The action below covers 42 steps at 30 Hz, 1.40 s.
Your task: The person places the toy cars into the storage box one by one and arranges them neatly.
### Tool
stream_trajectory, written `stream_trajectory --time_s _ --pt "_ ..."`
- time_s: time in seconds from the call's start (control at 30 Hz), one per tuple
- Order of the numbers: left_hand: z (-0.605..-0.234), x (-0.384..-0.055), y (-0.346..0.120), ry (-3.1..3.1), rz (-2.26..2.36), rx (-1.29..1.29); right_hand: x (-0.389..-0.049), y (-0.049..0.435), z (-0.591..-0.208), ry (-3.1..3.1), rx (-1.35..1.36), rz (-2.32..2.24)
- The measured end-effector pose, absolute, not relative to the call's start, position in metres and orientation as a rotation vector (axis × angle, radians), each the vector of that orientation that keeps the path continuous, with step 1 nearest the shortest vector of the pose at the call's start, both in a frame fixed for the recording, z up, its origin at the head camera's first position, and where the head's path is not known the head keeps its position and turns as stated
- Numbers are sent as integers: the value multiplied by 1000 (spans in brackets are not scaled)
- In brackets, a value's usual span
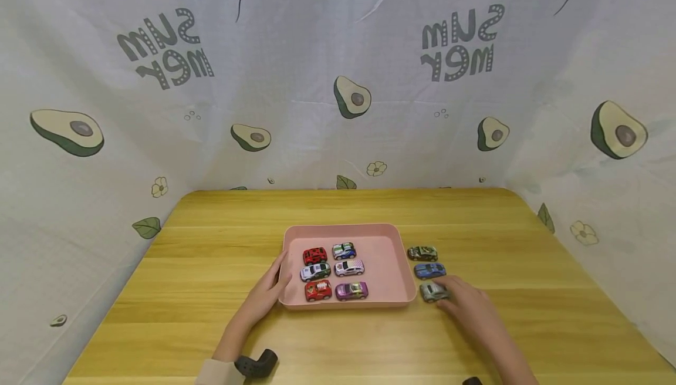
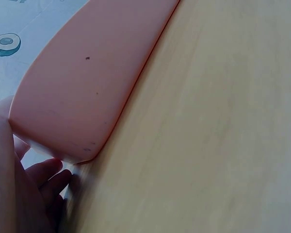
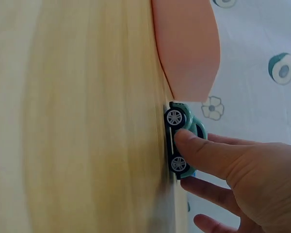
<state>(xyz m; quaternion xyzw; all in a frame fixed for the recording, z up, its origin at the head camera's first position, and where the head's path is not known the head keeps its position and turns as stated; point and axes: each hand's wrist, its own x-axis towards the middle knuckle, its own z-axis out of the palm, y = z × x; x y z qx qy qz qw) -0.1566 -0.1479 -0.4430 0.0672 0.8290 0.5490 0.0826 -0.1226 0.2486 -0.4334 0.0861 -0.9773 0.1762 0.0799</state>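
My right hand [image 1: 467, 300] pinches a grey-green toy car [image 1: 433, 291] on the table, just right of the pink tray. In the right wrist view the thumb lies over the side of this toy car [image 3: 177, 141], whose wheels are near the tabletop. My left hand [image 1: 266, 291] holds the left side of the pink tray [image 1: 377, 303], thumb over the rim and fingers against the outer wall. Inside the tray, two columns of toy cars include a red one [image 1: 318, 290], a purple one [image 1: 351, 291] and a white one [image 1: 349, 267].
Behind the grey-green car, a blue toy car [image 1: 429, 270] and a camouflage-patterned one [image 1: 422, 253] stand in line beside the tray. The wooden table [image 1: 222, 244] backs onto a printed cloth [image 1: 301, 156], which also hangs at both sides.
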Motion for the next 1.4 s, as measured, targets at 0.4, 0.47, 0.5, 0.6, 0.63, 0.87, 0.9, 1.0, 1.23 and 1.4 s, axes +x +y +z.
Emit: stream_trajectory --time_s 0.4,0.47,0.5,0.6,0.63,0.87,0.9,1.0,1.23,1.4 --pt "-439 -154 -148 2479 1634 206 -128 251 -433 -2964 203 590" --pt "-449 -159 -150 2484 1645 213 -128 251 -431 -2962 186 604" --pt "-454 -161 -150 2490 1649 217 -129 251 -430 -2963 173 613" --pt "-464 -165 -152 2500 1655 209 -128 251 -426 -2974 140 634" --pt "-465 -165 -152 2499 1662 207 -128 251 -424 -2982 128 644" --pt "-439 -154 -147 2477 1636 209 -130 248 -412 -2941 205 557" --pt "-439 -154 -147 2480 1632 209 -131 246 -409 -2936 229 536" --pt "-438 -153 -147 2488 1626 204 -135 237 -401 -2956 285 497" --pt "-439 -153 -147 2502 1616 213 -145 211 -394 -2977 349 527" --pt "-440 -153 -148 2510 1610 217 -149 194 -398 -2984 382 503"
